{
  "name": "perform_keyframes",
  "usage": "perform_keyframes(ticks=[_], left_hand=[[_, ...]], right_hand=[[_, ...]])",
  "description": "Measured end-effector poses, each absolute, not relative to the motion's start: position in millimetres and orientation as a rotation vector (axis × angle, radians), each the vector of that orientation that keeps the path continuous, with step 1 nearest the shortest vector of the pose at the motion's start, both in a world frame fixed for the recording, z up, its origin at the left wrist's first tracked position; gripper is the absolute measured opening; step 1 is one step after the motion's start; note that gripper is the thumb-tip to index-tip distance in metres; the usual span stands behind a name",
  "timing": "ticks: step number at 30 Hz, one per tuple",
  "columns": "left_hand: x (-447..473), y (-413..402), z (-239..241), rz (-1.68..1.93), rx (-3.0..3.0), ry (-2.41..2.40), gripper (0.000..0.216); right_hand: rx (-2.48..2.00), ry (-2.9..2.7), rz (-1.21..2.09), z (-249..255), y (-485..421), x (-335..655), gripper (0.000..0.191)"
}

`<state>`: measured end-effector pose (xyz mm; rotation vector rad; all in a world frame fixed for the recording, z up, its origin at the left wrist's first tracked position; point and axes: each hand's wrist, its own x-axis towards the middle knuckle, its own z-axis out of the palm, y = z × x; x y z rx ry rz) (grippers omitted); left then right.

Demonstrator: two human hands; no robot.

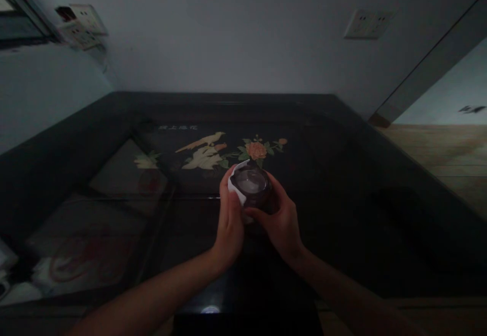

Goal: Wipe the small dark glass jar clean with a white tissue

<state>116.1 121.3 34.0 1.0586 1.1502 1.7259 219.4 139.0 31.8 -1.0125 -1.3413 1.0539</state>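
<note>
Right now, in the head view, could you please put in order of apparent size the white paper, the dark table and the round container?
1. Dark table, by far the largest
2. Round container
3. White paper, judged only by its visible part

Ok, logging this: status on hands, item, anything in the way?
Left hand closed on white paper; right hand gripping dark cup. Cup over black tabletop; contact unclear. Paper between left hand and cup.

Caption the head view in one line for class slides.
Left hand holds a white sheet against a dark round container in the right hand.
</note>
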Motion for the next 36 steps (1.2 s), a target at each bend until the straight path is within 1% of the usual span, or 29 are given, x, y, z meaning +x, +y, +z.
perform_keyframes(ticks=[3,8,15,17,23,25,28,30,31,33,36], left_hand=[[112,124,34,1.724,1.163,1.105,0.047],[109,128,34,1.654,1.123,1.161,0.047],[112,119,36,1.659,1.404,1.111,0.052],[110,122,37,1.654,1.353,1.067,0.050],[107,132,32,1.580,0.949,0.971,0.048],[107,130,30,1.572,1.002,0.961,0.048],[106,127,29,1.627,1.276,0.977,0.051],[104,126,30,1.660,1.432,0.986,0.054],[103,127,30,1.663,1.456,0.977,0.053],[103,129,32,1.648,1.381,0.928,0.052],[103,134,37,1.599,1.022,0.909,0.050]], right_hand=[[-0.996,-1.317,1.085,34,138,218,0.070],[-0.966,-1.294,1.156,36,139,220,0.067],[-0.930,-1.207,1.221,38,143,223,0.065],[-0.925,-1.215,1.218,38,142,223,0.066],[-0.955,-1.250,1.173,39,143,225,0.073],[-0.946,-1.222,1.237,41,144,226,0.069],[-0.916,-1.186,1.362,46,145,227,0.055],[-0.894,-1.176,1.403,47,145,227,0.050],[-0.887,-1.178,1.396,46,144,227,0.051],[-0.887,-1.207,1.317,44,143,228,0.060],[-0.909,-1.321,1.126,40,142,230,0.073]])
